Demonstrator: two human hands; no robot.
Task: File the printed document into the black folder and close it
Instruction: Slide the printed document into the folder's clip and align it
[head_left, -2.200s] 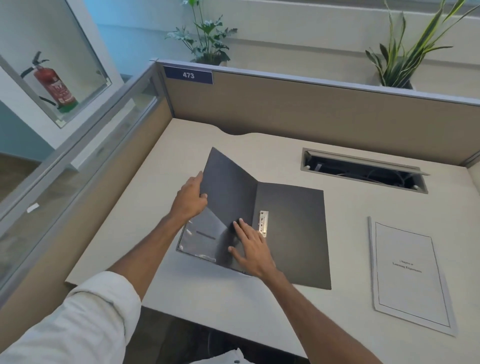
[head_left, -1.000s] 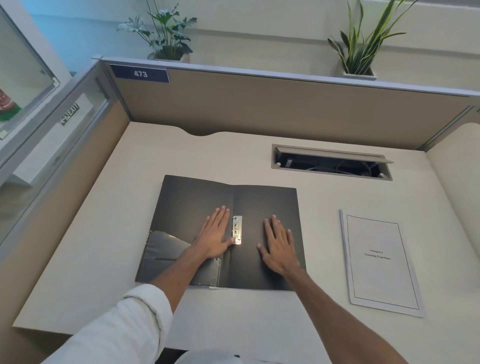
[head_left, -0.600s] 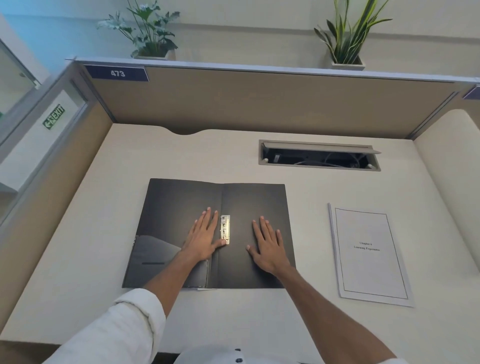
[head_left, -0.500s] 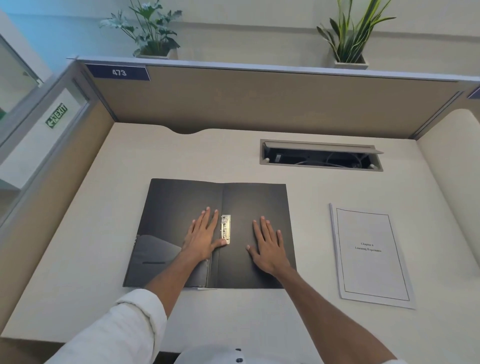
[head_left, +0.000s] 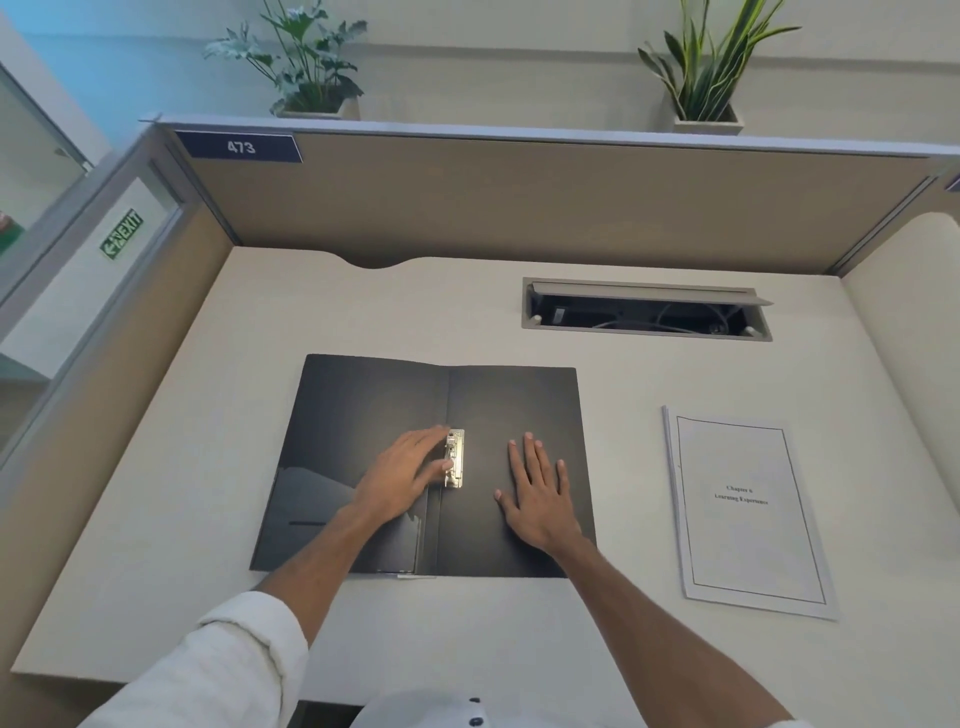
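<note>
The black folder (head_left: 363, 410) lies spread open and flat on the desk, with a metal clip (head_left: 455, 458) beside its spine and a pocket on the lower left flap. My left hand (head_left: 402, 475) rests on the left flap, its fingertips and thumb touching the clip. My right hand (head_left: 540, 493) lies flat, fingers apart, on the right flap. The printed document (head_left: 745, 512), white with a framed title page, sits on the desk to the right of the folder, apart from both hands.
The beige desk (head_left: 467, 634) is walled by cubicle partitions (head_left: 519, 208) at the back and both sides. An open cable tray (head_left: 644, 312) is sunk into the desk behind the folder. Two potted plants (head_left: 306, 62) stand beyond the back partition.
The left flap was swung down until the folder lay flat under both hands. In the last half second my left hand slid right so its fingers touch the metal clip.
</note>
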